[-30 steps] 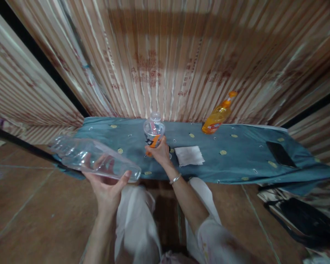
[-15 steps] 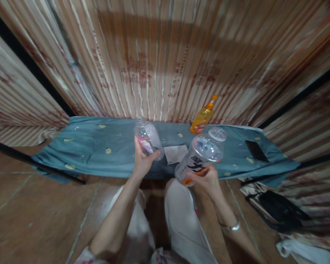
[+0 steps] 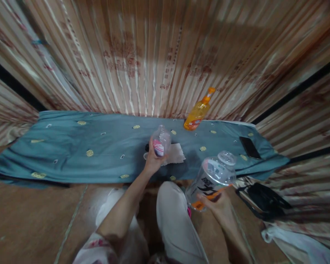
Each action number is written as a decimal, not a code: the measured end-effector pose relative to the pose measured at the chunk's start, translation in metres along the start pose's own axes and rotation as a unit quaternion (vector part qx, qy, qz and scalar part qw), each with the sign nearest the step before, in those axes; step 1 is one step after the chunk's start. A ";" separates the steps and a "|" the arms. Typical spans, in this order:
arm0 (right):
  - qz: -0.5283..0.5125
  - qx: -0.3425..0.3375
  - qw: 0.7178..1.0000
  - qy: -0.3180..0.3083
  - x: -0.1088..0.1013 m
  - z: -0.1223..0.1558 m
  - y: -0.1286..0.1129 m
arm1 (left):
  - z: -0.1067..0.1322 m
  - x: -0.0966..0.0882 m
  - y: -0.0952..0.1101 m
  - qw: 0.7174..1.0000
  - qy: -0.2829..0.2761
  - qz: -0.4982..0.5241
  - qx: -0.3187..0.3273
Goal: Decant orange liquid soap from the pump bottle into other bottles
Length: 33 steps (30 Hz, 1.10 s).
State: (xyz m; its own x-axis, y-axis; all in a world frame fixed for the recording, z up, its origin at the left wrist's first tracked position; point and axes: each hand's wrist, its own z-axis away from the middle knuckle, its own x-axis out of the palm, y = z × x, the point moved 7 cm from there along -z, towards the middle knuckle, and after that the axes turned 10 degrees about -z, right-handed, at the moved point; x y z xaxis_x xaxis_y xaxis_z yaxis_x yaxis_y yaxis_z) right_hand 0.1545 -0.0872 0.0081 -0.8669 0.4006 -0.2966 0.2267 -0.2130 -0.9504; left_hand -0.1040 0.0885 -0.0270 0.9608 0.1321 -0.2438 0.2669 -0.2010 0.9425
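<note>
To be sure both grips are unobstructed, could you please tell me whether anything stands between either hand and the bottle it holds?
Nothing visible does: the left hand directly grips the pink-labelled bottle, and the right hand directly grips the orange-labelled bottle.

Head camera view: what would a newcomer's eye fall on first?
Probably the bright orange bottle, standing near the back edge of the blue cloth, before the curtain. Next, perhaps, the orange-labelled clear bottle in the right hand, front right, and the pink-labelled clear bottle in the left hand, near the middle.
</note>
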 end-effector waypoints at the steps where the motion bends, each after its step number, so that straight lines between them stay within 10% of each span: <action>1: 0.001 0.001 1.000 -0.004 0.003 -0.003 -0.001 | 0.003 0.001 -0.002 1.000 -0.003 0.000 -0.001; 33: 0.397 -0.237 0.878 -0.124 0.023 -0.094 -0.100 | 0.008 0.010 0.005 0.993 -0.067 -0.098 0.029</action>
State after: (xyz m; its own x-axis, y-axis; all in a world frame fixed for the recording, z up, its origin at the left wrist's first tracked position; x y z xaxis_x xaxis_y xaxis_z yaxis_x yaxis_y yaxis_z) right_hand 0.1540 0.0273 0.0876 -0.4094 0.0744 -0.9093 0.9113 0.0816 -0.4037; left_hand -0.0924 0.0807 -0.0270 0.8904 0.0450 -0.4529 0.4496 -0.2406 0.8602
